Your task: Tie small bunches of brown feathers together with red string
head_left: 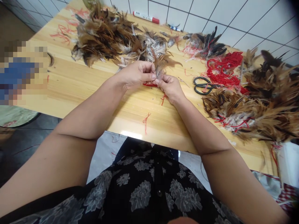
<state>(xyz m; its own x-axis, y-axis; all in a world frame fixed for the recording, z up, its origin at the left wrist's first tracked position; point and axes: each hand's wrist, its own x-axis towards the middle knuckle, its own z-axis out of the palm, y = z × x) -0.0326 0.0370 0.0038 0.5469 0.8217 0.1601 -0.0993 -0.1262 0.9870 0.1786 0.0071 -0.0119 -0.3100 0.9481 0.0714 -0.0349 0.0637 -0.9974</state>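
Observation:
My left hand and my right hand meet over the middle of a wooden table. Both pinch the base of a small bunch of brown feathers that stands up between the fingertips. A red thread runs under my left fingers at the bunch's base. Both hands have their fingers closed on the bunch.
A big heap of loose brown and black feathers lies at the back left. Tied feather bundles fill the right side. Black scissors and a tangle of red string lie right of my hands. A red-capped marker rests at the far edge.

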